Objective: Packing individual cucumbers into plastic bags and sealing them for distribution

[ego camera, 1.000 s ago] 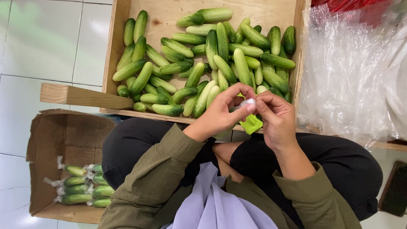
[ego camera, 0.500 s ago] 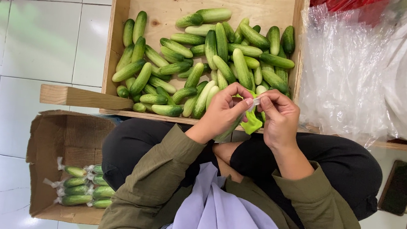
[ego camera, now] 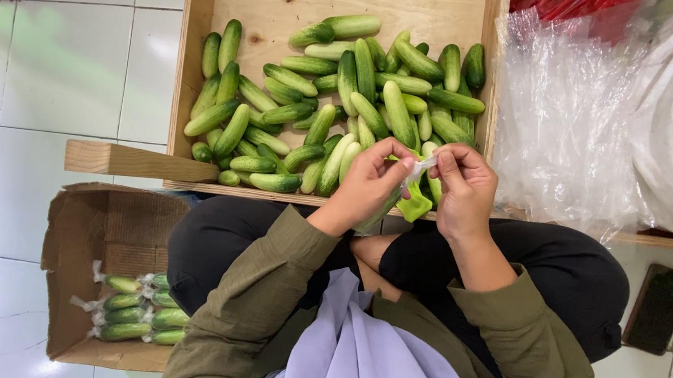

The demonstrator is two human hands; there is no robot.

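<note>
White floor tiles surround a wooden crate of cucumbers. Left hand and right hand pinch a thin, slippery plastic bag at its neck, over the crate's edge.

I note bare matt wood on the crate, top centre. Cucumbers inside look smooth and waxy. Clear glossy plastic bags at upper right. Rough brown cardboard box, lower left. Floor tiles glazed white.
</note>
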